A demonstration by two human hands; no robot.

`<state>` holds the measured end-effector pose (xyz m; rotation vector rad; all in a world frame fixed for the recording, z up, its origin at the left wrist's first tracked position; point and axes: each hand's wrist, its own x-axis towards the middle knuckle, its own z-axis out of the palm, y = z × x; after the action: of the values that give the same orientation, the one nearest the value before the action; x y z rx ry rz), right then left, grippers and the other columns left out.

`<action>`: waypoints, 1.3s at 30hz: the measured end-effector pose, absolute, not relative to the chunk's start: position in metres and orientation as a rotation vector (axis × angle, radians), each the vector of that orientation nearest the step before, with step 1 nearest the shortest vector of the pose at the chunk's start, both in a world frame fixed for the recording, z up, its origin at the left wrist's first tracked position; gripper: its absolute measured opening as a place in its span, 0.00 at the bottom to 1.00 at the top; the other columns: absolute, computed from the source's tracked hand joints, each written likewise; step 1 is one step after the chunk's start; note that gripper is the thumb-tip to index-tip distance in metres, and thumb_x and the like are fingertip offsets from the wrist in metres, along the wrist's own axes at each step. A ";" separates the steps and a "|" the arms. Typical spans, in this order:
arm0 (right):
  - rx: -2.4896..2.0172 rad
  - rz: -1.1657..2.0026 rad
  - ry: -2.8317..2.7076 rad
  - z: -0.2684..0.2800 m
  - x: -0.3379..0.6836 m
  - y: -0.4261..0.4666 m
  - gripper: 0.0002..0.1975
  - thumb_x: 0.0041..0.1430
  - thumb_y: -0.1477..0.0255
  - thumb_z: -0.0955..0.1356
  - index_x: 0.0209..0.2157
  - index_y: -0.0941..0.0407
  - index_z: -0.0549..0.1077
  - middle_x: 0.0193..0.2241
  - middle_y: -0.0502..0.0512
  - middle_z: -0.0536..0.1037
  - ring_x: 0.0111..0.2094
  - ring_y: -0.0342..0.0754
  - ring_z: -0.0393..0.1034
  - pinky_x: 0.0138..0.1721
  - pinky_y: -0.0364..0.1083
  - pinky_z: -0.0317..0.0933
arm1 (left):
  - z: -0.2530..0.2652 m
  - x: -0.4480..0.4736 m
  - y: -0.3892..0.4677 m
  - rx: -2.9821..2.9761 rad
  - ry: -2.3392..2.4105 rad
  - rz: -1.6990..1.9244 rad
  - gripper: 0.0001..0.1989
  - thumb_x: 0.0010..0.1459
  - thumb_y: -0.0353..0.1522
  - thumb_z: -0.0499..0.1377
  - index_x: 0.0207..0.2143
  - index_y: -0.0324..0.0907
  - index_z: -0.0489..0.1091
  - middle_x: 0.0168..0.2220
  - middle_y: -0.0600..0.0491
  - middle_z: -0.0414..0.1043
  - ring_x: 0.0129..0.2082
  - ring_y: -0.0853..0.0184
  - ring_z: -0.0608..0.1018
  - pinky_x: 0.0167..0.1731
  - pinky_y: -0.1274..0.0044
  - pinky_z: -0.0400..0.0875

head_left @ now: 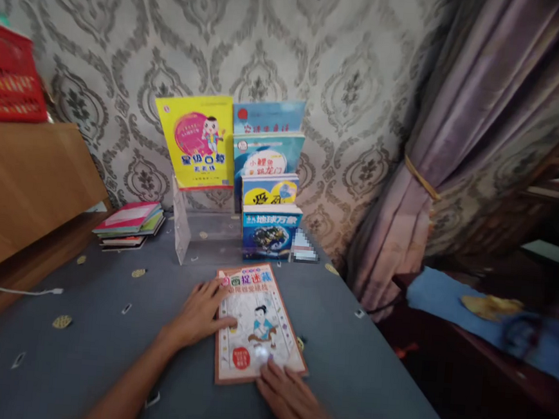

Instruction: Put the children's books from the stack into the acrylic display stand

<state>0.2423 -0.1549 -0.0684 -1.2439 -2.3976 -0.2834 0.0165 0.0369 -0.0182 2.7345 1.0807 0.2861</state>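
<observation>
Left hand (201,314) and right hand (290,396), open, touch book (261,327).

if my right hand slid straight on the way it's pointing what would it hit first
Your left hand, most likely near its thumb. Your right hand is at the lower edge of the flat book and points across its cover; relative heights are unclear.
</observation>
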 end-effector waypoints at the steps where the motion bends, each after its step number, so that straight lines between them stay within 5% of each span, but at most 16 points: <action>1: -1.273 -0.247 -2.362 -0.063 0.245 -0.160 0.24 0.64 0.74 0.66 0.61 0.56 0.70 0.58 0.56 0.74 0.59 0.51 0.70 0.59 0.48 0.67 | -0.019 0.016 0.038 2.746 1.077 0.292 0.32 0.61 0.50 0.58 0.62 0.45 0.63 0.64 0.42 0.63 0.64 0.50 0.65 0.63 0.55 0.58; 8: -1.364 -0.137 -2.197 -0.045 0.256 -0.178 0.27 0.65 0.81 0.63 0.64 0.56 0.64 0.60 0.58 0.73 0.62 0.49 0.65 0.64 0.52 0.61 | -0.025 0.012 0.042 2.802 1.029 0.319 0.32 0.63 0.52 0.55 0.62 0.45 0.63 0.64 0.44 0.61 0.63 0.52 0.65 0.62 0.60 0.59; 15: -1.433 -0.123 -2.111 -0.048 0.262 -0.182 0.29 0.67 0.79 0.62 0.68 0.53 0.59 0.60 0.59 0.73 0.61 0.51 0.67 0.61 0.54 0.66 | -0.025 0.013 0.043 2.784 1.036 0.315 0.32 0.64 0.52 0.53 0.63 0.43 0.62 0.65 0.42 0.60 0.64 0.51 0.64 0.63 0.58 0.58; 22: -1.372 -0.117 -2.076 -0.064 0.269 -0.180 0.26 0.68 0.73 0.63 0.66 0.50 0.62 0.62 0.55 0.70 0.59 0.53 0.70 0.58 0.51 0.70 | -0.014 0.021 0.034 2.792 1.008 0.205 0.30 0.64 0.48 0.55 0.64 0.44 0.60 0.68 0.42 0.58 0.68 0.54 0.60 0.68 0.56 0.48; 29: -1.350 -0.161 -2.085 -0.063 0.268 -0.178 0.23 0.68 0.74 0.63 0.63 0.53 0.66 0.59 0.56 0.74 0.59 0.51 0.71 0.57 0.51 0.71 | -0.003 0.054 0.034 2.845 0.809 0.162 0.27 0.65 0.43 0.54 0.62 0.41 0.62 0.65 0.41 0.62 0.65 0.55 0.65 0.65 0.63 0.58; 39: -1.401 -0.105 -2.025 -0.058 0.262 -0.179 0.24 0.66 0.78 0.63 0.62 0.53 0.68 0.56 0.58 0.77 0.57 0.51 0.72 0.58 0.53 0.69 | -0.014 0.106 0.064 2.902 0.823 0.210 0.25 0.67 0.44 0.52 0.61 0.42 0.63 0.65 0.43 0.62 0.65 0.56 0.65 0.64 0.62 0.58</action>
<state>0.2622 -0.1795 -0.0578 -1.4012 -2.0253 -0.1052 0.1059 0.0636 -0.0142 2.9015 0.8228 0.2096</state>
